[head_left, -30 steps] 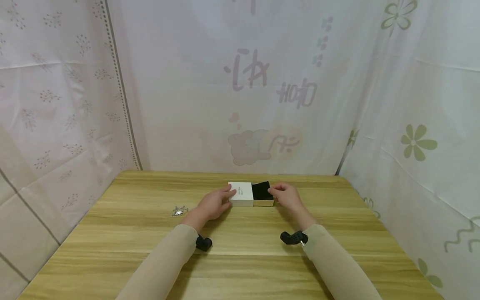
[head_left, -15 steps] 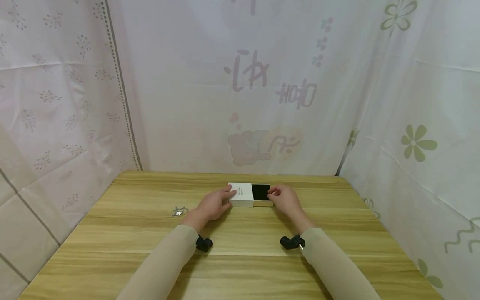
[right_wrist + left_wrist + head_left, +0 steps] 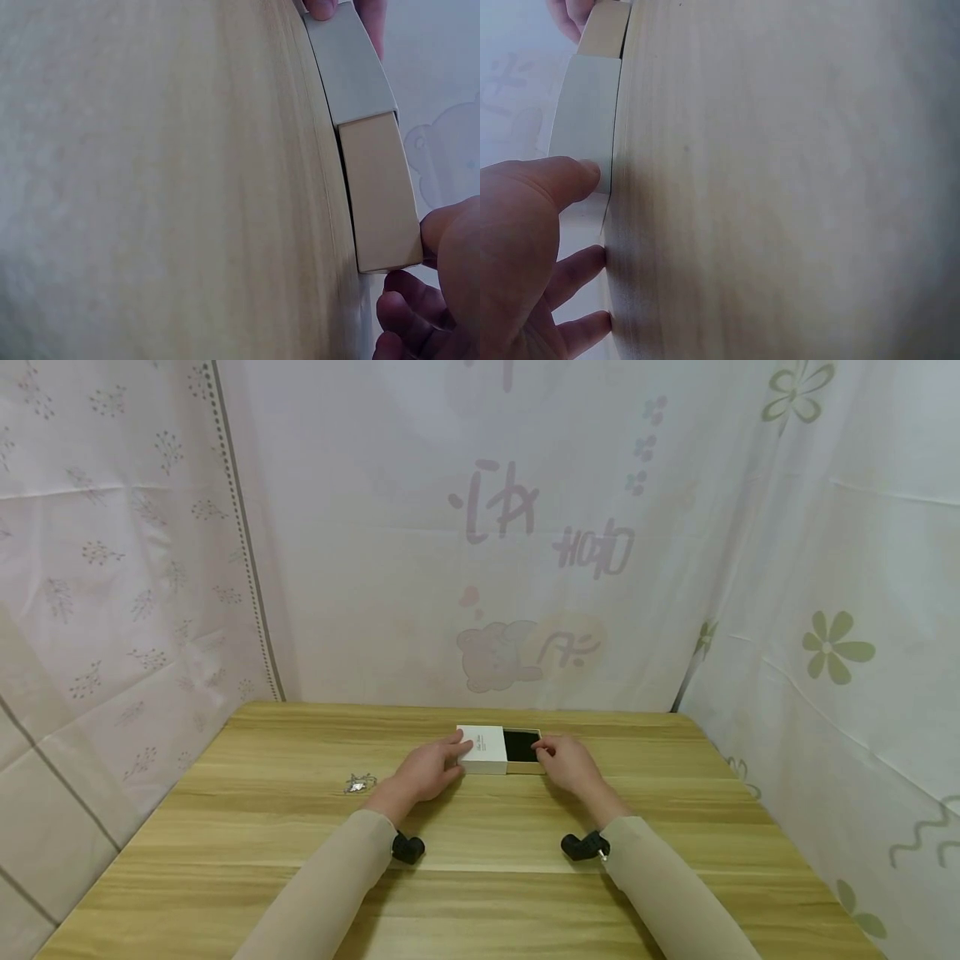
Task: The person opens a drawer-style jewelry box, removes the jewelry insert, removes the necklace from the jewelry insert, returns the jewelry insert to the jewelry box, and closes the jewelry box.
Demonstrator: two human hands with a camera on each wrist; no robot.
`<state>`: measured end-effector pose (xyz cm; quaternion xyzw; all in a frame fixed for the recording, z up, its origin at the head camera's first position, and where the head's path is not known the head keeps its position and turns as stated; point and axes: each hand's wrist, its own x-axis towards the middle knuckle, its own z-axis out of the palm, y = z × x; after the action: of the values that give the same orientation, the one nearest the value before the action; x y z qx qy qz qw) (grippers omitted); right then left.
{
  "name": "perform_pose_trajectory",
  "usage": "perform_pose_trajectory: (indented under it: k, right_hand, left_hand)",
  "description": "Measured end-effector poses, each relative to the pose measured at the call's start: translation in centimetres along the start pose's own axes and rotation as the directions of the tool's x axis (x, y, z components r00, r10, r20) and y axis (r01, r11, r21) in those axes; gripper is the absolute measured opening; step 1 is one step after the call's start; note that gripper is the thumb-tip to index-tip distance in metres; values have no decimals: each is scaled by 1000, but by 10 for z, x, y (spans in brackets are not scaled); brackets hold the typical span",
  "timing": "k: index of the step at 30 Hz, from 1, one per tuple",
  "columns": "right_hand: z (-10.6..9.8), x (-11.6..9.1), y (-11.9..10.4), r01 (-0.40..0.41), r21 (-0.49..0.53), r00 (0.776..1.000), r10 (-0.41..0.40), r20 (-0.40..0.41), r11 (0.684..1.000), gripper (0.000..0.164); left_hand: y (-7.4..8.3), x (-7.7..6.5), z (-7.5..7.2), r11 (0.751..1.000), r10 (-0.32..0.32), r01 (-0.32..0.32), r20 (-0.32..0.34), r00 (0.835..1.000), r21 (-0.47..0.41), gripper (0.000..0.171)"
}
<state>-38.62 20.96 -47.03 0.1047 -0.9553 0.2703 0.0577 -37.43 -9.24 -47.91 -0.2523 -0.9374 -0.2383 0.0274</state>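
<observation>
A white slide-out gift box (image 3: 481, 758) lies near the table's far edge, its tan drawer (image 3: 379, 195) pulled part way out to the right. My left hand (image 3: 425, 768) grips the white sleeve, and in the left wrist view the thumb (image 3: 577, 180) presses its front side. A black pad (image 3: 520, 745) lies flat in the drawer. My right hand (image 3: 567, 762) is at the drawer's outer end, thumb and forefinger over the pad, other fingers (image 3: 405, 311) curled beside the end wall. Their tips are hidden, so whether they pinch the pad is unclear.
Left of my left hand, a small silvery chain-like item (image 3: 360, 783) lies on the wooden table (image 3: 480, 910). Printed curtains (image 3: 390, 610) hang behind the table and along both sides. Each wrist wears a black camera.
The black pad was tilted up at the drawer's end and now lies flat inside. My right hand has shifted slightly left over it. The left hand and the sleeve have stayed put.
</observation>
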Motion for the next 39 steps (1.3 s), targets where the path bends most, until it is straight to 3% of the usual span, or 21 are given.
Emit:
perform_pose_trajectory:
  k: [16,21,28,39]
  right_hand:
    - [-5,4,4,-45,91,998,49,-40,995,36]
    - [-8,5,9,-63,89,996,69,-63,994,37]
    - [-4,3,15,-54,53,998,55,-26,997,22]
    - [-1,7,17,-44,31,999,45,-22,999,21]
  left_hand:
    - [-1,-1,1,1000,-6,5,-9,1000,-7,54]
    - [2,-2,-2,1000,-6,6,-9,1000,-16,54]
    - [1,-1,-1,1000,-3,3,-4,1000,-6,54]
    - [-1,0,-1,1000,-10,10,7,1000,-6,55]
